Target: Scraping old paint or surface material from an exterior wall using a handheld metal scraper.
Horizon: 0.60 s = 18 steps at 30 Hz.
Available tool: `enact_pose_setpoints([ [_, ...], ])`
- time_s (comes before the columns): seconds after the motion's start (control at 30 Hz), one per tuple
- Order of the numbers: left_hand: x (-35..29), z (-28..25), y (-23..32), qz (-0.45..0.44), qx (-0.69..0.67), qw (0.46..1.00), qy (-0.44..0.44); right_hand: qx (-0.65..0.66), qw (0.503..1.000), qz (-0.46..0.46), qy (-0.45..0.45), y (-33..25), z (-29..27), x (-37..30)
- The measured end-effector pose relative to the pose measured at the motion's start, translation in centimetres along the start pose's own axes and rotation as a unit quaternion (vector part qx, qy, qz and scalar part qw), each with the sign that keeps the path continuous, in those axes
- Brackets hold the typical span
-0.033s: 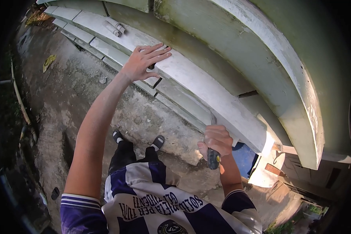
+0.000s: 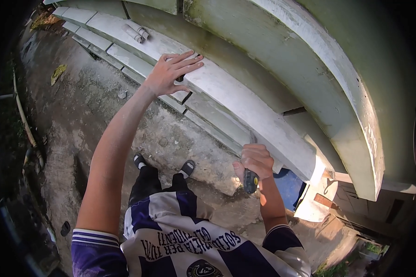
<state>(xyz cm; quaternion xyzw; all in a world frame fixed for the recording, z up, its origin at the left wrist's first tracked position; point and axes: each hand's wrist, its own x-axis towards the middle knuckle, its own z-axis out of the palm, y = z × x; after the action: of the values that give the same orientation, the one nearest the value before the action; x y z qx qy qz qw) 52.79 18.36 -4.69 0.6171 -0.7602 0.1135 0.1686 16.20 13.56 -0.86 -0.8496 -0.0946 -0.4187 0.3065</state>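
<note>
Some work seems unfinished: the left hand spreads over the ledge, the right hand grips a tool beside it; what's done isn't clear.

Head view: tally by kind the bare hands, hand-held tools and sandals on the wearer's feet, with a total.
Bare hands, left hand and right hand: 2
Black-handled hand tool with a slim metal end: 1
Dark open sandals, left sandal and right sandal: 2
Total: 5
</note>
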Motion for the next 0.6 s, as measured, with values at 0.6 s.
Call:
enact_pose_setpoints([
  [0.6, 0.0, 0.0, -0.1, -0.005, 0.011, 1.000, -0.015, 0.035, 0.999, 0.001, 0.042, -1.4, 0.1, -0.5],
])
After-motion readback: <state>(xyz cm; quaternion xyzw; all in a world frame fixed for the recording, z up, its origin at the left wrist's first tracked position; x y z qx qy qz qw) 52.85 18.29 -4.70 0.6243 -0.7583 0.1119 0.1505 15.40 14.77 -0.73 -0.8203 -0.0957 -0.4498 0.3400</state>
